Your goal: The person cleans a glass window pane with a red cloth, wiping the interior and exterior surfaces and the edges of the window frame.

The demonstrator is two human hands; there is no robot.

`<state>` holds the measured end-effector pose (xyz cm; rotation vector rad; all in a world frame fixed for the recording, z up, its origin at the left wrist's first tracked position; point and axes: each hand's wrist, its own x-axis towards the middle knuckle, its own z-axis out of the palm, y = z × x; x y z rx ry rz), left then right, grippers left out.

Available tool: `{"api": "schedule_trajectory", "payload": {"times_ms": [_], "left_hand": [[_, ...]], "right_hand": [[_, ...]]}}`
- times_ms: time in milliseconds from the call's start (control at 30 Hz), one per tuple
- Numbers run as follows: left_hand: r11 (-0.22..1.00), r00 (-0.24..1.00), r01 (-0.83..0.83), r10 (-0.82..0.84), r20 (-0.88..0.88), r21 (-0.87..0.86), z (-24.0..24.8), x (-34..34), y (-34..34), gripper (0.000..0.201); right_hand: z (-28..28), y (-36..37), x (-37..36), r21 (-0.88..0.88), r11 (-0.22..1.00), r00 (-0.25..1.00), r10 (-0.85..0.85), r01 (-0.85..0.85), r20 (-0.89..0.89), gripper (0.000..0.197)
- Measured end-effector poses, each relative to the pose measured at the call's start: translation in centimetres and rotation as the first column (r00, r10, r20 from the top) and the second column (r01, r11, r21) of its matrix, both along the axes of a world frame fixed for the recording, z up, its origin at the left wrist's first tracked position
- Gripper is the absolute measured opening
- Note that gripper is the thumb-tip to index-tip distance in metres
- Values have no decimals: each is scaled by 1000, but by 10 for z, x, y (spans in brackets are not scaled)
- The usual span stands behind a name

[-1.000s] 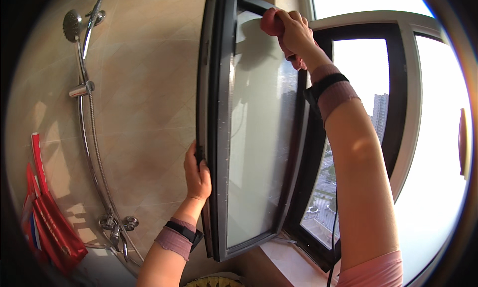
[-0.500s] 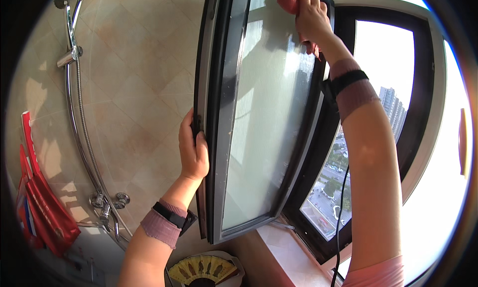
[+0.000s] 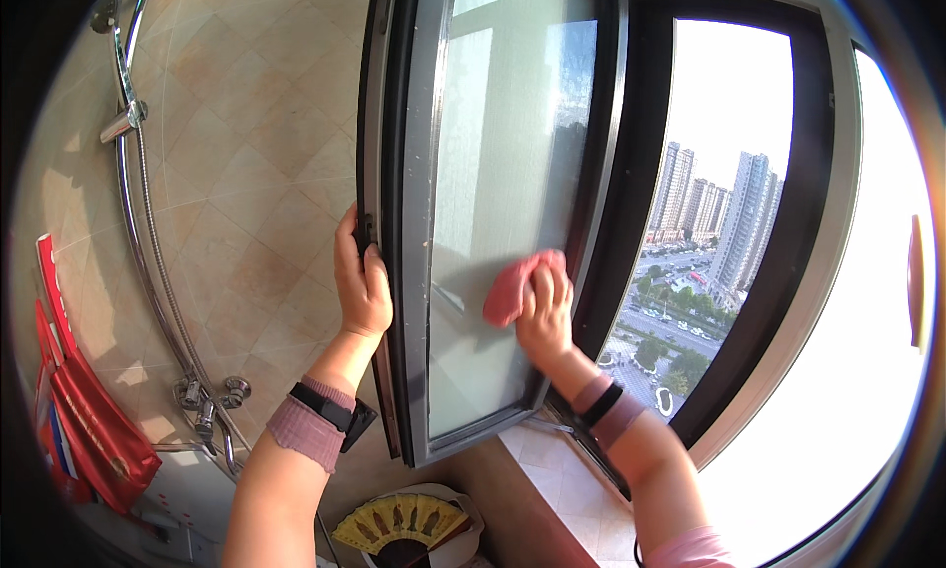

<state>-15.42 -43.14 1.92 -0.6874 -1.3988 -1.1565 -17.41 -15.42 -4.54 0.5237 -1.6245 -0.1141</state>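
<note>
A dark-framed window sash (image 3: 418,272) with a glass pane (image 3: 483,184) stands swung inward in front of me. My left hand (image 3: 363,282) grips the sash's left edge, its fingers wrapped round behind the frame and the thumb on the near side. My right hand (image 3: 544,317) presses a pinkish-red cloth (image 3: 506,290) against the lower right part of the glass. The fingers are bent over the cloth, which bunches out to their left. Faint streaks and a bright reflection show on the upper pane.
Right of the sash is the open window frame (image 3: 813,213), with tall buildings (image 3: 746,218) and a road far below. A tiled sill (image 3: 562,474) lies beneath. On the left are a shower pipe (image 3: 128,194), a tap (image 3: 204,396) and red bags (image 3: 99,420). A yellow folding fan (image 3: 399,521) lies at the bottom.
My right hand has swept the cloth down the glass from the top right to the lower part. My left hand keeps its hold on the sash, and the view has shifted slightly.
</note>
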Motion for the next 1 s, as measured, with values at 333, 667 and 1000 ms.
{"api": "schedule_trajectory", "payload": {"times_ms": [333, 667, 1000], "left_hand": [[1000, 1000, -26, 26, 5, -6, -1, -2, -3, 53], [994, 994, -104, 104, -44, -14, -2, -7, -4, 54], [997, 995, -75, 75, -65, -5, -4, -7, -3, 57]], "right_hand": [[-183, 8, 56, 46, 996, 761, 26, -73, 648, 47], [138, -6, 63, -169, 862, 872, 489, -479, 25, 55], [461, -69, 50, -230, 970, 994, 62, -81, -92, 62]]}}
